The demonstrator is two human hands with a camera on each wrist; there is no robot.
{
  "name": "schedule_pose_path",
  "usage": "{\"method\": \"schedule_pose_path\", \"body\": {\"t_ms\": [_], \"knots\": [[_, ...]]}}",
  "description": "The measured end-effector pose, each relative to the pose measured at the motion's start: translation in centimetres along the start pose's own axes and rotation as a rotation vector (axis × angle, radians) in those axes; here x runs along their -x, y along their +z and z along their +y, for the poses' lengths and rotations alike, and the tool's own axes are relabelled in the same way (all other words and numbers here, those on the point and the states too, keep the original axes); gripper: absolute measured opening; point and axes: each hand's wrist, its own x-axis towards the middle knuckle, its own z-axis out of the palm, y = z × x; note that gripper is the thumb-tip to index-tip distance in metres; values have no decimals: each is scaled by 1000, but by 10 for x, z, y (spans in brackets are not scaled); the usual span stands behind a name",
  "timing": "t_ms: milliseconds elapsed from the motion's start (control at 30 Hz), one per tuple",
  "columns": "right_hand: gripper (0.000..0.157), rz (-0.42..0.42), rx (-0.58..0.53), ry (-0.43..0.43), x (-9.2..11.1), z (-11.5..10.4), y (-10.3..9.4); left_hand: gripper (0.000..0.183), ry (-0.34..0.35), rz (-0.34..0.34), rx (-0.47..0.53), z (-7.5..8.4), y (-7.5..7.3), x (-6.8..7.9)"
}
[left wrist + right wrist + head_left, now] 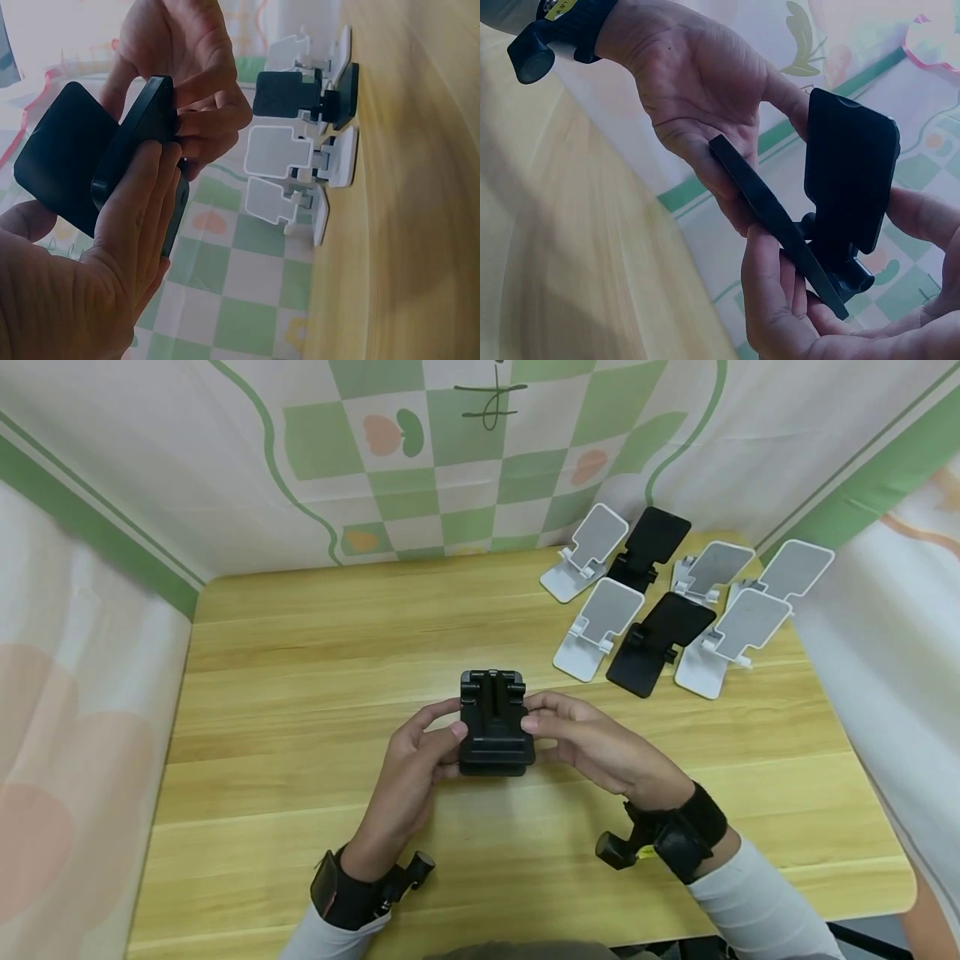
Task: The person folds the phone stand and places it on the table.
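Note:
Both hands hold one black folding phone stand (pixel 495 727) in front of the body, over the table. My left hand (pixel 412 768) grips its left edge, and my right hand (pixel 600 739) its right edge, each with the thumb towards the viewer. From the left wrist, the flat panel (pixel 64 157) and the thicker base plate (pixel 135 139) stand apart at an angle. The right wrist view shows the hinge (pixel 847 270) joining them low down. There the right thumb lies against the panel's edge while other fingers support the base from beneath.
Several opened phone stands stand in two rows at the table's back right, among them a white one (pixel 598 618) and a black one (pixel 660 643). A patterned curtain (pixel 465 493) rises behind the wooden table (pixel 300 668). Each wrist wears a black strap with a small camera.

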Motion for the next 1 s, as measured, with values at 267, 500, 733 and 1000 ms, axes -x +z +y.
{"method": "schedule_pose_path", "body": {"t_ms": [267,500,733,1000], "knots": [[59,10,-3,15,-1,0,0,43,9,0,-8,-1,0,0],[58,19,-2,13,-2,1,1,43,6,6,-6,-1,0,0],[57,48,7,17,-4,5,0,45,-4,12,-16,-3,-1,0],[53,91,15,-3,-10,11,3,46,5,12,-74,-8,-5,1]]}}
